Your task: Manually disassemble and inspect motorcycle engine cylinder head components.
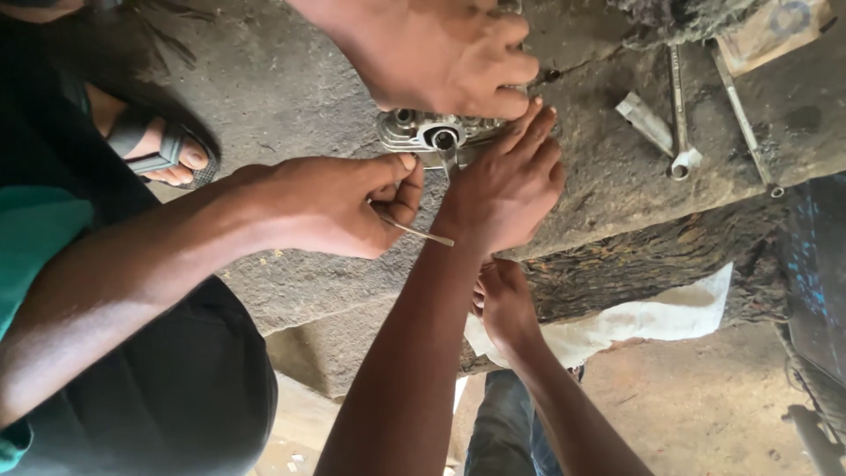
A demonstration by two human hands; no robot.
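A silver cast-metal engine part (pixel 414 130) with a round port lies on a rough stone slab (pixel 291 79). My left hand (pixel 507 181) presses against the part's right side, fingers stretched over it and touching a small metal piece (pixel 448 159) at the port. Lower down, my right hand (pixel 504 304) sits at the slab's edge beside a white cloth (pixel 652 317); its fingers are partly hidden behind my left forearm. A co-worker's hand (pixel 339 207) from the left pinches a thin metal rod (pixel 419 233). Another hand (pixel 445 53) grips the part from above.
A combination spanner (pixel 679 115), a long thin spanner (pixel 745 119) and a small pale metal piece (pixel 645 122) lie on the slab at the right. The co-worker's sandalled foot (pixel 163 150) rests on the left. A dark object (pixel 815 273) stands at the right edge.
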